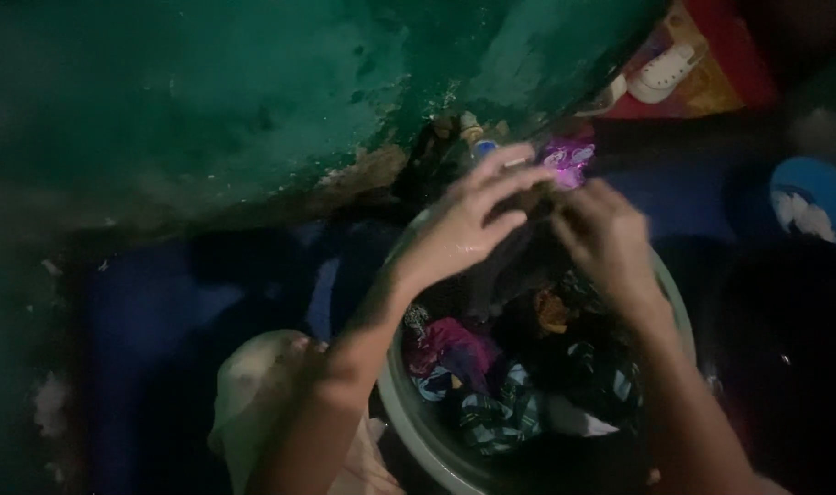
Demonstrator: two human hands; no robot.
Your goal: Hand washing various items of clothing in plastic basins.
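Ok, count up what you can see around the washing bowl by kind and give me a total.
Hands: 2, left hand, right hand, both on a dark wet garment
Round pale plastic basin of clothes: 1
White perforated clog shoe: 1
Small purple patterned packet: 1
Total: 6 with the garment
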